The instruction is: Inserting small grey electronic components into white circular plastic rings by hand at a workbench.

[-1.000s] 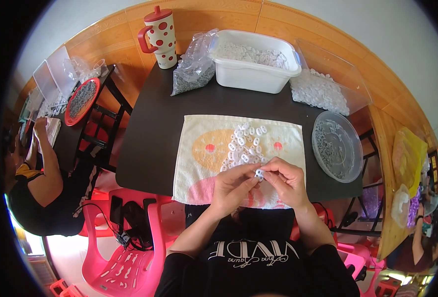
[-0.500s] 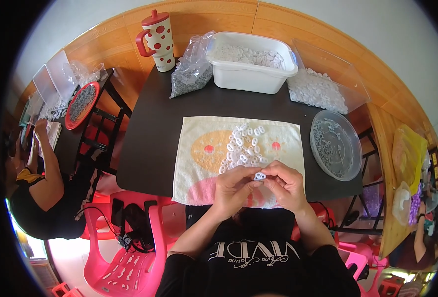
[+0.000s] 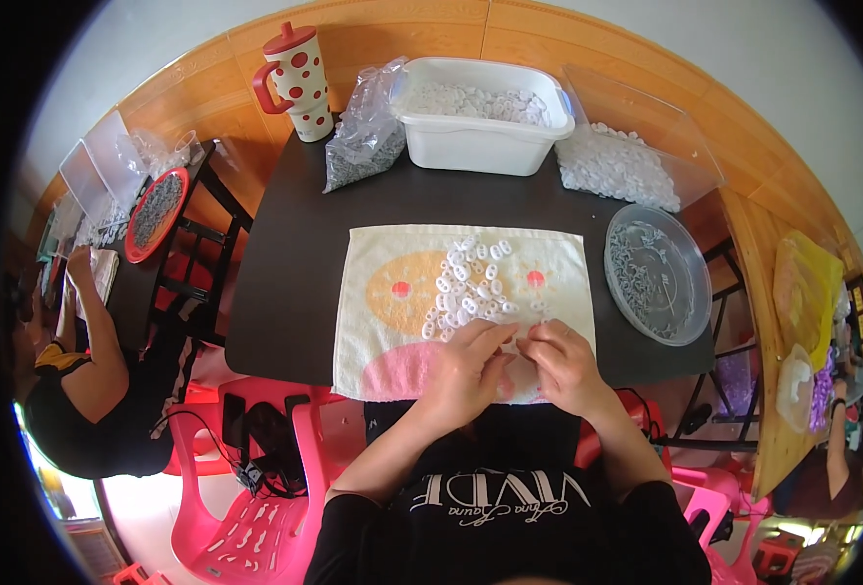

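Observation:
Over the near edge of a cream towel, my two hands are close together with fingertips nearly meeting. My left hand has its fingers curled toward the thumb; whatever they grip, if anything, is hidden. A pinch closes the fingers of my right hand, and I cannot make out what is in it. Just beyond my fingers lies a loose heap of small white plastic pieces, oval with two holes, spread over the middle of the towel.
Along the table's back stand a polka-dot tumbler, a bag of small grey parts, a white tub and a clear bin of white pieces. A round clear tray holds grey parts. Another person works at left.
My hands have parted slightly, and the white two-holed piece seen between my fingertips is out of sight now. The whole view has shifted a little.

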`<state>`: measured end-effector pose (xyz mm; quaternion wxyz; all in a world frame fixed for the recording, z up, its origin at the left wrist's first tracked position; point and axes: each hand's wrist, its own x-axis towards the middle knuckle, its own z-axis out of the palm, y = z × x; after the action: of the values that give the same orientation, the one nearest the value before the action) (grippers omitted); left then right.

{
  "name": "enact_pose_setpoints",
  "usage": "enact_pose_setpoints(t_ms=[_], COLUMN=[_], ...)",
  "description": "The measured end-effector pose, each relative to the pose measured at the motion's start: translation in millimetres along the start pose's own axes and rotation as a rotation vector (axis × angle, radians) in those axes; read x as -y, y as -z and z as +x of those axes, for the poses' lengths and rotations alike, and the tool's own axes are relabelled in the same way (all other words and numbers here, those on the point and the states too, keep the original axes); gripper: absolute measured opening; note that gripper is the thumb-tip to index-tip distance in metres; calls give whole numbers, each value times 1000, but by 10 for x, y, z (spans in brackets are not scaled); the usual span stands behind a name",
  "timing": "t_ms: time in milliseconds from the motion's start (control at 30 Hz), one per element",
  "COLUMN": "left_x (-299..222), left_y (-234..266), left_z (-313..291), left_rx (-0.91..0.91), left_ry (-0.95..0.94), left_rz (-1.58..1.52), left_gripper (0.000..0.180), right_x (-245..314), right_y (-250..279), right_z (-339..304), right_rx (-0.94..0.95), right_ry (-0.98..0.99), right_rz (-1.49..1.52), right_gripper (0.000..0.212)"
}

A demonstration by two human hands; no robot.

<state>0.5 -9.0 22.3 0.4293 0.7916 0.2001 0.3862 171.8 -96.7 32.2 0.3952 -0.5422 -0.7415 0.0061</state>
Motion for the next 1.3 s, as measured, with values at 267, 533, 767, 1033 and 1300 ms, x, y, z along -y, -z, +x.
enact_pose_setpoints(t_ms=[267,533,767,1033,1300], left_x=[-85,-120,-97,-101,-76], left_y=[-5,-10,-21,-13,-3], left_z=[75,128,90,110,120], left_rx=[92,109,135,138,186], left_ry=[-96,-84,-150,-164,-215], left_rz=[152,132,162,117,156], left_gripper=[37,35,30,20,25], right_x=[-33,-51,-62,-84,-73], right_y=[0,68,96,80,89], right_z=[-51,-29,-58,-101,-75], right_rx=[12,30,11,31,95], right_ry=[0,-110,-38,-28,155], right_rz=[9,184,125,115,23], right_gripper=[30,33,25,22,17])
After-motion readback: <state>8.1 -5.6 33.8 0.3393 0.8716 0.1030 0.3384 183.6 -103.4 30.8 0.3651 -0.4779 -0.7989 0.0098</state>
